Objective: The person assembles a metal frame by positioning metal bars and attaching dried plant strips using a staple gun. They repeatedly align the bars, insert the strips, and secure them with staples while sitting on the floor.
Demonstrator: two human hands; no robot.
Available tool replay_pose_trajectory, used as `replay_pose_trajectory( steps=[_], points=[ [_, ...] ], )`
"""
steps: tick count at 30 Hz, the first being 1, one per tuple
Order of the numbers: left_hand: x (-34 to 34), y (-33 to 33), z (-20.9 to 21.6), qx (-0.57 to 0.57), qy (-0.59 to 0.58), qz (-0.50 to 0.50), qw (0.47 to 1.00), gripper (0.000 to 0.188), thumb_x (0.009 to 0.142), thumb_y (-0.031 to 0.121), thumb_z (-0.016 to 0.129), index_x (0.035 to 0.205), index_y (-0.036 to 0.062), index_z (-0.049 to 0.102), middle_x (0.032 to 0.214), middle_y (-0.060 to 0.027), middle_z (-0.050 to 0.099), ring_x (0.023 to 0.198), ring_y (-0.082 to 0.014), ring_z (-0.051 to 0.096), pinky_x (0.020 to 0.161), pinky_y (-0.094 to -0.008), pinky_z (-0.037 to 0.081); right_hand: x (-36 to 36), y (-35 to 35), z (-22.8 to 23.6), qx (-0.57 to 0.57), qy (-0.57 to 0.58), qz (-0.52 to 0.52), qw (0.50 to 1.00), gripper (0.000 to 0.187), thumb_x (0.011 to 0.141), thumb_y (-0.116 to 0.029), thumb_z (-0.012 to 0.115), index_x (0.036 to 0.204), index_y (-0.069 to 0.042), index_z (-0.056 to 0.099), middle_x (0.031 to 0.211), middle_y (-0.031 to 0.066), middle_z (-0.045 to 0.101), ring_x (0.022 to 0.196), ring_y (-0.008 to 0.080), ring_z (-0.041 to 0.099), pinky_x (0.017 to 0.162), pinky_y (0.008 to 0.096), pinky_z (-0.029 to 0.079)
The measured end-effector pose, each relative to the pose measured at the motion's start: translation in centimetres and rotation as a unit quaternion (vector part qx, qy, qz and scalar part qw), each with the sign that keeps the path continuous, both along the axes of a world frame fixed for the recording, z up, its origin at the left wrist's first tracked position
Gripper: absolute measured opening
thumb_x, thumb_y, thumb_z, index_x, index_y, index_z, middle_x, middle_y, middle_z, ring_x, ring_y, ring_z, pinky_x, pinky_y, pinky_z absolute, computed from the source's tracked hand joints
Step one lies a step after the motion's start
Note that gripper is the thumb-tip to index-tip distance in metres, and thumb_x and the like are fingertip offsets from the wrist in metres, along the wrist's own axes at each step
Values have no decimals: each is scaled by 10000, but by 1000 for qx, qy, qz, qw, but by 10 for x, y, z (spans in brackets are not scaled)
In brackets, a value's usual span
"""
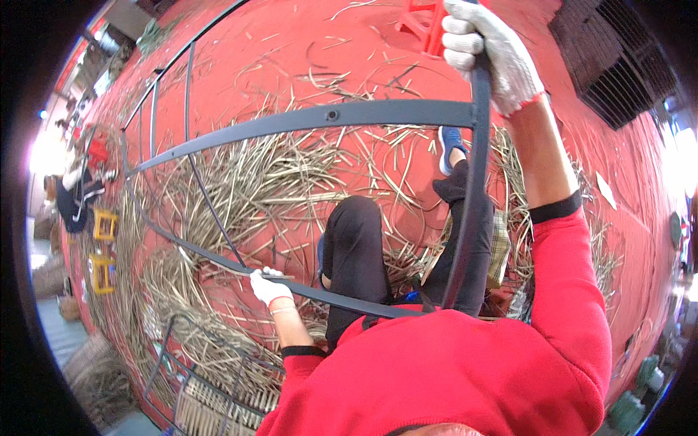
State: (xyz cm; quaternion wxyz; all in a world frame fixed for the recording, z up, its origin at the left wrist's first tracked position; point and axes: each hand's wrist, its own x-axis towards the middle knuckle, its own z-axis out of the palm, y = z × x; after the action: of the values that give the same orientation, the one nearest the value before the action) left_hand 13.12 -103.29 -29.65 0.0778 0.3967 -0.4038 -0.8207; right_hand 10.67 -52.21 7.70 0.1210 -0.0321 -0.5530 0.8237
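Observation:
A large dark grey metal frame [291, 120] of flat bars and thin rods stands tilted in front of me, reaching across my lap and away to the far left. My right hand [505, 58], in a white knitted glove with a red cuff edge, is wrapped round its upper right bar. Lower down, my left hand [269, 289], also gloved in white, is closed on the bar nearest my body. A thin pale strip shows beside the left fingers; whether they hold it too I cannot make out.
Loose pale strips [269, 171] litter the red floor [276, 65]. A red stool [416, 29] stands ahead, and dark slatted stacks [618, 65] at upper right. Yellow stools [105, 224] and a seated person [71, 200] are at left. A partly woven wire frame [211, 396] lies lower left.

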Motion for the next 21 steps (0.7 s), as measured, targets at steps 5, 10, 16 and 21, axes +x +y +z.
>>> replay_pose_trajectory(
  steps=[5,10,16,21],
  points=[
    [-3,39,34,-34,23,-40,998,209,939,292,568,949,85,535,843,-49,578,702,-183,531,631,-323,457,69,22,22,-70,64,18,995,348,1077,-170,492,751,-165,367,629,-87,291,476,16,280,435,213,273],
    [-49,72,47,-24,108,-152,982,217,938,260,601,977,58,532,853,-46,571,721,-153,534,599,-291,450,127,56,23,-100,147,4,984,259,1094,-190,466,849,-106,470,654,-82,305,483,11,306,444,206,274],
    [-145,133,22,3,141,-311,940,176,897,264,644,858,122,547,737,-30,554,643,-185,531,585,-327,453,149,69,10,-110,181,-208,955,276,1057,-319,562,991,-53,531,685,-89,340,507,9,330,468,207,285],
    [-137,151,120,-283,320,-297,854,80,966,162,576,929,116,630,810,12,535,768,-123,520,722,-293,452,119,83,-38,-372,169,-273,871,345,1019,-392,604,823,-150,456,654,-24,449,504,94,423,470,283,418]
  ],
)
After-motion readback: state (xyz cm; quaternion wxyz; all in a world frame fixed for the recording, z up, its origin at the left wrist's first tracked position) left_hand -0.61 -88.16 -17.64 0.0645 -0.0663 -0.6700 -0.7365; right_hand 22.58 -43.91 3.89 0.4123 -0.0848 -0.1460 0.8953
